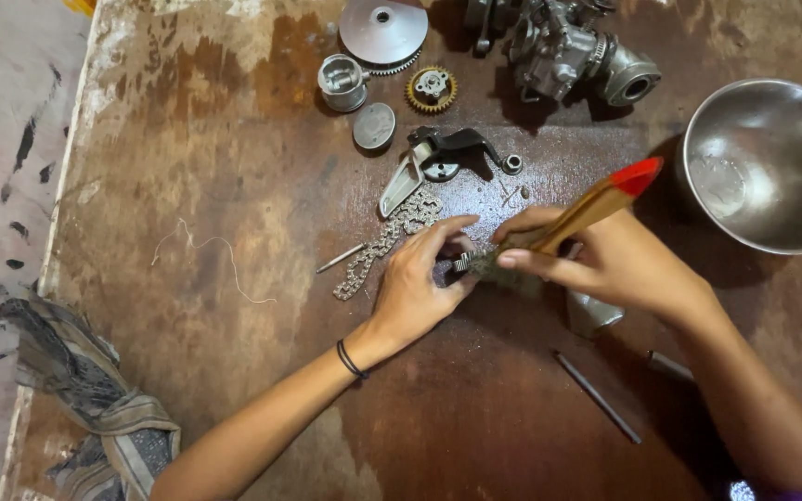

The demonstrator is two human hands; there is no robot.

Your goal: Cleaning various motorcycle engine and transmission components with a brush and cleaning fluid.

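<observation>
My left hand [417, 283] pinches a small metal part [461, 263] against the brown worktop [215, 167], a black band on its wrist. My right hand [605, 263] grips a wooden-handled brush [596, 206] with a red tip, its dirty bristles pressed to that small part. A metal chain [385, 243] lies just left of my left hand's fingers, touching a silver lever piece [400, 186].
A steel bowl [772, 167] sits at the right. At the far edge lie a piston [342, 82], a round disc [383, 31], a toothed gear [432, 89], a black bracket [452, 147] and a carburettor body [568, 51]. A rag [95, 399] hangs at the left edge; a thin rod [596, 396] lies near my right forearm.
</observation>
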